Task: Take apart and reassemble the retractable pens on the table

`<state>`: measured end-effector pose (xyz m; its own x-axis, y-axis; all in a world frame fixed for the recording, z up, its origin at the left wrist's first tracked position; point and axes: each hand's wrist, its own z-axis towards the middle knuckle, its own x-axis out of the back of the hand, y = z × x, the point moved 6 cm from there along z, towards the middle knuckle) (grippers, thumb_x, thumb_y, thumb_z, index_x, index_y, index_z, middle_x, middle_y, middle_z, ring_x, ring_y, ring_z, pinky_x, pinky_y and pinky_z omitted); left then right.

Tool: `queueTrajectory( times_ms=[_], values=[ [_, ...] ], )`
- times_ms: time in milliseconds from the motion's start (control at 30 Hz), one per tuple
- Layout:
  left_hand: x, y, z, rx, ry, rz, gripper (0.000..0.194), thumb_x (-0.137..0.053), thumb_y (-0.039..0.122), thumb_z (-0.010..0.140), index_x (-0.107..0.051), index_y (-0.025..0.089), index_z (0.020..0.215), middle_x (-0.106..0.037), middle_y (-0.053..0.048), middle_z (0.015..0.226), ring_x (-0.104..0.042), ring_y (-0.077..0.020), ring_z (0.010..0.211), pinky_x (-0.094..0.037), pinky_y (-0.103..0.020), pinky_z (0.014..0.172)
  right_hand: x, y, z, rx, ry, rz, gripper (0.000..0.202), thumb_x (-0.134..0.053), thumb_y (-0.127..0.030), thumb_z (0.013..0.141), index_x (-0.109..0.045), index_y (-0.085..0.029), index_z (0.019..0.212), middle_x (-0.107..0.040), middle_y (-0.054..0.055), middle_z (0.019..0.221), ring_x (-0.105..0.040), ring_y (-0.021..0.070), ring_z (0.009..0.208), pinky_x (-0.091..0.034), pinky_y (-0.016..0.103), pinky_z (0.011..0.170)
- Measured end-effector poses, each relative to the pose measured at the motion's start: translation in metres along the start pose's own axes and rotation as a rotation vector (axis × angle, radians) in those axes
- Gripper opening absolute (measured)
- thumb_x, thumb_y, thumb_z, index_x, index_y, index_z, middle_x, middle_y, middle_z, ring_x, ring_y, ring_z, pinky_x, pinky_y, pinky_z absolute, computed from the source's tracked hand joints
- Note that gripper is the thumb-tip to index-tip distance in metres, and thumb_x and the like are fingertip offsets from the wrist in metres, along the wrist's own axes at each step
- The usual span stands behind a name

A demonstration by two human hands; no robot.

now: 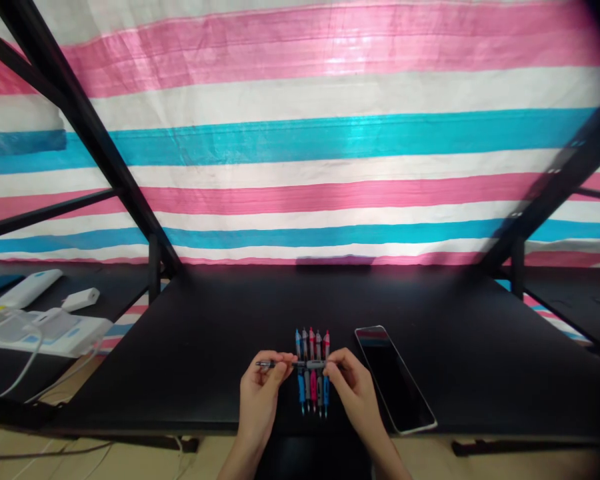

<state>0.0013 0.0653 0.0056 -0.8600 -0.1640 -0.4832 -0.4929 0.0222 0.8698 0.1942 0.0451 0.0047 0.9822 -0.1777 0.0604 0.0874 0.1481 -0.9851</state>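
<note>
A dark grey click pen (pixel 316 365) lies crosswise between my two hands. My left hand (pixel 261 387) pinches its left part, and a dark tip pokes out past the fingers. At the other end, the fingers of my right hand (pixel 354 382) are closed on the grey grip. Under it several pens (pixel 313 387) stand side by side in a row on the black table (pixel 205 333), pointing away from me. Blue, grey and pink grips show among them. Whether the held pen touches the row, I cannot tell.
A smartphone (pixel 397 380) lies slanted to the right of my right hand. On a side surface at the left are a white power strip (pixel 75 337), a white charger (pixel 81 299) and cables. Black metal frame bars (pixel 87 130) rise at both sides before a striped sheet (pixel 330 193).
</note>
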Motion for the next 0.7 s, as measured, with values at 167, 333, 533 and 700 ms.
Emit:
queueTrajectory(
  times_ms=[167, 333, 533, 700],
  values=[
    [0.0008, -0.0013, 0.0009, -0.005, -0.007, -0.010, 0.030, -0.093, 0.037, 0.064, -0.073, 0.017, 0.077, -0.078, -0.005, 0.082, -0.075, -0.0195, 0.083, -0.060, -0.026, 0.075, 0.0015, 0.0023, 0.0009, -0.011, 0.023, -0.005, 0.047, -0.052, -0.045, 0.100, -0.052, -0.020, 0.060, -0.049, -0.003, 0.057, -0.046, 0.0129, 0.055, -0.036, 0.024, 0.054],
    [0.0018, -0.0029, 0.0016, -0.003, -0.004, -0.026, 0.031, -0.093, 0.037, 0.064, -0.073, 0.017, 0.077, -0.077, -0.004, 0.081, -0.075, -0.0194, 0.083, -0.059, -0.026, 0.076, 0.0029, 0.0014, 0.0011, -0.009, 0.024, 0.011, 0.034, -0.059, -0.045, 0.095, -0.060, -0.019, 0.073, -0.052, -0.002, 0.065, -0.046, 0.0132, 0.059, -0.036, 0.024, 0.055],
    [0.0010, -0.0030, 0.0014, -0.006, -0.005, -0.026, 0.031, -0.093, 0.036, 0.064, -0.073, 0.017, 0.077, -0.077, -0.004, 0.081, -0.075, -0.0200, 0.084, -0.059, -0.027, 0.078, 0.0037, 0.0040, 0.0016, -0.024, 0.027, 0.028, 0.039, -0.059, -0.047, 0.095, -0.058, -0.019, 0.068, -0.049, -0.003, 0.062, -0.043, 0.0124, 0.056, -0.034, 0.024, 0.053],
    [0.0018, -0.0021, 0.0000, -0.019, -0.001, -0.018, 0.032, -0.093, 0.038, 0.063, -0.073, 0.017, 0.076, -0.076, -0.005, 0.081, -0.075, -0.0209, 0.083, -0.060, -0.029, 0.077, 0.0041, 0.0048, 0.0016, -0.042, 0.042, 0.042, 0.040, -0.058, -0.048, 0.096, -0.060, -0.019, 0.069, -0.050, -0.003, 0.060, -0.044, 0.0125, 0.054, -0.036, 0.023, 0.052]
  ],
)
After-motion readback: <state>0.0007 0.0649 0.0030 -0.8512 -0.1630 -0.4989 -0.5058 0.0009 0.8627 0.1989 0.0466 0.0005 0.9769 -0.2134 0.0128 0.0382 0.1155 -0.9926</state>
